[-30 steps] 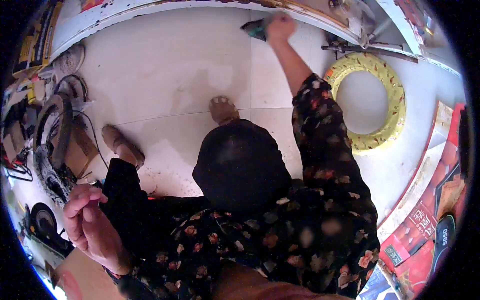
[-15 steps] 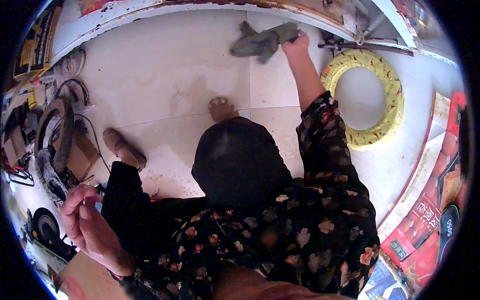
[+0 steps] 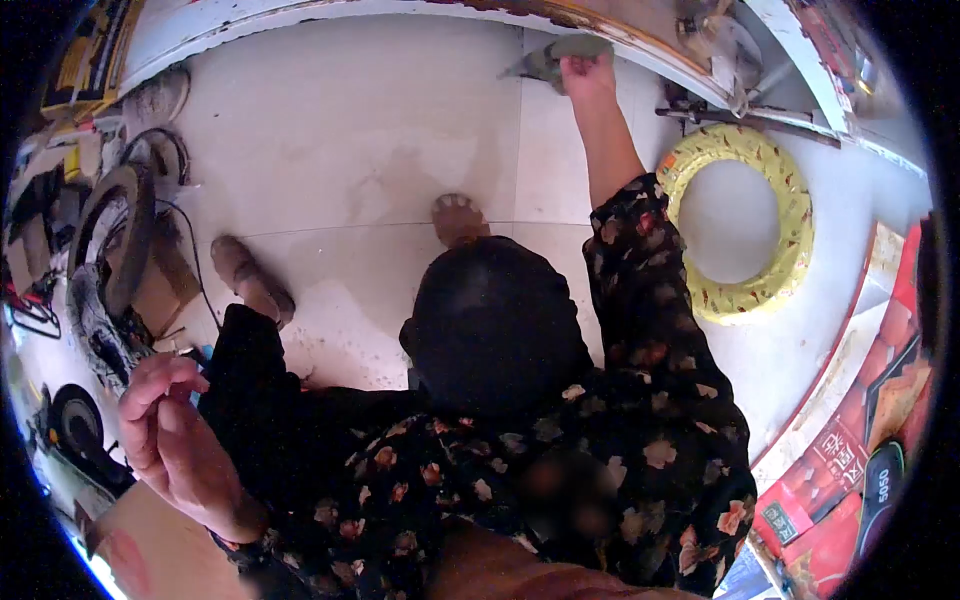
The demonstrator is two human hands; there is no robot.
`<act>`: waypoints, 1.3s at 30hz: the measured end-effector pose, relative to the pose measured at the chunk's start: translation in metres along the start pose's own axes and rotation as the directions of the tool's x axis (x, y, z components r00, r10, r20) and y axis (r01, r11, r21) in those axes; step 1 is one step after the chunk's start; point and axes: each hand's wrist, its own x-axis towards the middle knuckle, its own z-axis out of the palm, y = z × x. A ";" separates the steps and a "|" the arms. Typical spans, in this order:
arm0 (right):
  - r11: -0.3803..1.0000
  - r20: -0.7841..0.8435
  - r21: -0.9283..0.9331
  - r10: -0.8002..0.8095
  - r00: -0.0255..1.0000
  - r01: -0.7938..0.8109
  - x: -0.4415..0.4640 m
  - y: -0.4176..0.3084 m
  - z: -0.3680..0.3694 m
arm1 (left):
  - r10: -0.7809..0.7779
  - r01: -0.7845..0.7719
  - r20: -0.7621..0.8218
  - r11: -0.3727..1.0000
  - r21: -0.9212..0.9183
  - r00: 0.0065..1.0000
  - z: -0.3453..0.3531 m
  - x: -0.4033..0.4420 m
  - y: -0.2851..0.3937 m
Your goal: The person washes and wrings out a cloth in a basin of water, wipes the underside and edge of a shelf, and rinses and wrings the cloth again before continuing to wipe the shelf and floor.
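My right hand (image 3: 588,76) is stretched far forward, its fingers closed on a grey-green rag (image 3: 548,62). The cloth hangs out to the left of the hand, over the tiles and close to the white ledge. Off to the left, my left hand (image 3: 180,440) is raised with fingers curled and the thumb drawn in near them. Whether something small sits between those fingers cannot be made out. A bicycle tyre (image 3: 120,240) and other parts lie beyond that hand.
A ring wrapped in yellow patterned film (image 3: 800,250) rests on the floor at right. Red printed boxes (image 3: 830,460) line the right edge. A rusty-edged white ledge (image 3: 400,10) runs along the top. Two shoes (image 3: 460,218) stand on the light tiled floor (image 3: 320,130).
My right hand has turned and risen slightly toward the ledge; the rag has swung up and right with it, showing less of its length. My left hand has hardly moved.
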 end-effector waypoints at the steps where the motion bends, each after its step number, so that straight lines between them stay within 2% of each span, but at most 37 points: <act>1: 0.999 0.046 -0.008 -0.034 0.998 0.035 0.005 0.001 0.002 | -0.011 0.011 -0.018 1.000 -0.002 1.000 0.000 -0.001 -0.001; 2: 0.998 0.090 -0.015 -0.062 0.994 0.063 0.009 0.005 0.004 | -0.025 0.025 -0.037 1.000 0.000 0.999 0.000 -0.003 -0.001; 5: 0.980 0.006 -0.196 -0.023 1.000 0.024 0.016 0.029 0.006 | 0.026 -0.026 0.007 1.000 -0.015 1.000 0.002 0.001 -0.001; 8: 0.992 0.185 -0.091 0.098 0.978 -0.083 0.010 0.077 0.010 | 0.042 -0.042 0.015 0.999 0.021 0.999 0.004 0.003 0.000; 9: 0.969 0.204 -0.220 0.159 0.966 -0.113 -0.005 0.083 0.015 | 0.034 -0.034 0.010 0.999 -0.030 0.999 0.007 0.004 0.001; 12: 0.926 0.395 -0.335 0.307 0.866 -0.175 -0.022 0.100 0.023 | 0.026 -0.026 -0.003 0.999 -0.042 1.000 0.006 0.003 0.002; 13: 0.920 0.404 -0.359 0.304 0.863 -0.157 -0.032 0.097 0.026 | 0.047 -0.047 -0.009 0.995 -0.082 0.999 0.007 0.004 0.001; 16: 0.902 0.410 -0.414 0.308 0.859 -0.127 -0.060 0.060 0.024 | 0.066 -0.065 0.019 0.998 -0.019 0.998 -0.004 0.002 0.000; 19: 0.876 0.443 -0.470 0.340 0.830 -0.108 -0.048 0.023 -0.006 | 0.078 -0.079 -0.020 0.995 -0.063 0.997 -0.007 -0.001 -0.003; 21: 0.860 0.723 -0.440 0.509 0.467 -0.257 0.032 -0.009 -0.068 | 0.062 -0.062 -0.016 0.997 -0.043 0.998 -0.013 -0.004 -0.005; 23: 0.836 0.645 -0.541 0.482 0.594 -0.092 0.038 -0.011 -0.080 | 0.044 -0.045 -0.031 0.999 -0.021 0.999 -0.017 -0.005 -0.006; 24: 0.734 0.431 -0.672 0.277 0.859 0.100 0.001 -0.003 -0.072 | 0.032 -0.032 -0.049 0.999 -0.009 0.998 -0.017 -0.005 -0.007; 25: 0.552 0.220 -0.808 -0.040 0.975 0.205 -0.022 0.003 -0.064 | 0.020 -0.019 -0.067 1.000 0.003 0.998 -0.019 -0.006 -0.008; 27: 0.448 0.203 -0.866 -0.091 0.975 0.222 0.008 0.027 -0.084 | 0.010 -0.008 -0.072 1.000 0.024 0.997 -0.020 -0.006 -0.008; 29: 0.069 0.297 -0.947 -0.179 0.938 0.313 0.055 0.068 -0.106 | 0.001 0.001 -0.079 1.000 0.029 0.997 -0.020 -0.005 -0.009; 30: -0.267 0.404 -0.899 -0.203 0.892 0.346 0.070 0.089 -0.112 | -0.007 0.009 -0.080 1.000 0.022 0.997 -0.020 -0.005 -0.010; 32: -0.421 0.311 -0.891 -0.295 0.903 0.169 0.016 0.143 -0.066 | -0.020 0.022 -0.090 1.000 0.016 0.996 -0.017 -0.002 -0.010; 34: -0.634 0.513 -0.718 -0.204 0.834 0.287 -0.011 0.187 -0.047 | -0.045 0.046 -0.097 0.999 0.015 0.994 -0.013 0.002 -0.010; 35: -0.656 0.671 -0.607 -0.122 0.731 0.448 -0.023 0.209 -0.045 | -0.050 0.051 -0.083 0.999 0.008 0.995 -0.012 0.006 -0.011; 37: -0.629 0.878 -0.315 0.092 0.471 0.710 -0.047 0.248 -0.050 | -0.060 0.060 -0.065 0.998 -0.006 0.996 -0.011 0.012 -0.012; 38: -0.571 0.922 -0.153 0.211 0.324 0.807 -0.062 0.265 -0.058 | -0.084 0.084 -0.088 0.996 -0.004 0.993 -0.010 0.014 -0.012; 39: -0.518 0.896 -0.031 0.366 0.253 0.855 -0.090 0.272 -0.062 | -0.105 0.105 -0.115 0.994 -0.001 0.988 -0.010 0.015 -0.012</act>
